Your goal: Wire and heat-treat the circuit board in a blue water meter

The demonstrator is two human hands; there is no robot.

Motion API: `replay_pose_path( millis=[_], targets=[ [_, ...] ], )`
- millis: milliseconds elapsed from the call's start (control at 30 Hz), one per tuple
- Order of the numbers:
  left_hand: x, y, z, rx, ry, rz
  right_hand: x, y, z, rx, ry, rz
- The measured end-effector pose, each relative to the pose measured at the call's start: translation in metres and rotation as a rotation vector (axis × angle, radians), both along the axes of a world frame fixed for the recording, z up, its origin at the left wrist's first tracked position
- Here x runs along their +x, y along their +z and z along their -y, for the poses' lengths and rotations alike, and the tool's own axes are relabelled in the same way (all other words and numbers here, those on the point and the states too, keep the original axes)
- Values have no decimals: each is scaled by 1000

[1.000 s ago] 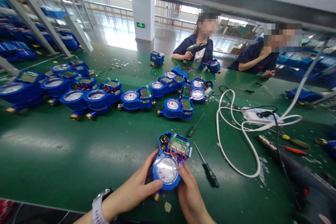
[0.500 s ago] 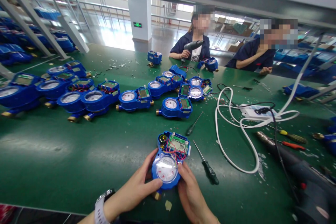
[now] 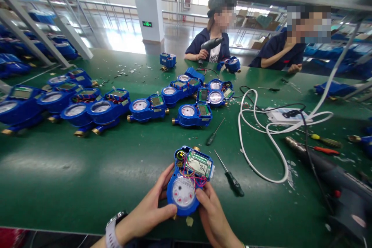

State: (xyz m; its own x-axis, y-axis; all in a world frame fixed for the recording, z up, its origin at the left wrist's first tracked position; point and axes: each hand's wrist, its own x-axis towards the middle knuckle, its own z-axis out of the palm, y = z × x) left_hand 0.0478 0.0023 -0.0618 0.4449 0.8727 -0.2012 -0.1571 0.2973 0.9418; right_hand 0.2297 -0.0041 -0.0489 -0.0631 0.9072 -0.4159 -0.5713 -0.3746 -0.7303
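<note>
Between my two hands is a blue water meter (image 3: pixel 183 193) with a round white dial and an open electronics box holding a small display (image 3: pixel 199 164), a green board and loose red wires. My left hand (image 3: pixel 155 201) grips its left side, thumb on the rim of the dial. On the right side, my right hand (image 3: pixel 212 207) holds the housing near the wires, thumb by the dial's edge. A brass fitting (image 3: pixel 197 148) shows behind the box. Right of the meter lies a dark-handled screwdriver (image 3: pixel 233 182); a smaller screwdriver (image 3: pixel 214 133) lies farther back.
Several blue meters (image 3: pixel 147 107) stand across the green table (image 3: pixel 72 170). At right are a white cable (image 3: pixel 280 180), a power strip (image 3: pixel 286 115) and a heat gun (image 3: pixel 328 174). Across the table, one person (image 3: pixel 207 48) holds a heat gun; another person (image 3: pixel 279 52) sits beside.
The meter in my hands has tipped, so its display and dial face me more and the brass fitting behind shows. The whole view has shifted slightly. Both hands keep their hold.
</note>
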Motion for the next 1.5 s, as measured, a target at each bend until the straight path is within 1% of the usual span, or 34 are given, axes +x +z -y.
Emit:
replay_pose_path(
  millis=[200,400,567,767,833,900,967,1067,1133,1200,1267,1367,1433,1500],
  targets=[
    [0,-2,-1,15,-3,15,0,-1,-1,20,-11,-17],
    [0,-5,3,63,10,31,-1,0,4,29,-24,-9],
    [-4,-8,10,120,8,2,-5,2,12,41,-35,1],
    [-11,-17,25,186,7,-32,-6,-2,25,73,20,38],
    [-13,-17,28,204,-12,-43,-5,-3,30,84,13,56],
    [-13,-14,30,238,-48,-58,-4,0,37,101,-25,64],
    [-11,-8,29,288,-111,-74,-2,5,45,102,-87,73],
    [-2,0,24,386,-273,-90,6,17,61,119,-225,62],
    [9,3,17,464,-392,-107,15,23,73,151,-343,28],
    [27,4,6,532,-491,-111,25,26,88,187,-479,-7],
    [51,4,-5,577,-611,-104,36,25,106,213,-640,-16],
    [97,6,-17,692,-841,-138,47,17,142,222,-889,6],
    [131,4,-22,826,-969,-188,48,8,169,199,-1067,-11],
    [166,-2,-27,992,-1031,-267,45,-6,195,157,-1249,-53]
  ],
)
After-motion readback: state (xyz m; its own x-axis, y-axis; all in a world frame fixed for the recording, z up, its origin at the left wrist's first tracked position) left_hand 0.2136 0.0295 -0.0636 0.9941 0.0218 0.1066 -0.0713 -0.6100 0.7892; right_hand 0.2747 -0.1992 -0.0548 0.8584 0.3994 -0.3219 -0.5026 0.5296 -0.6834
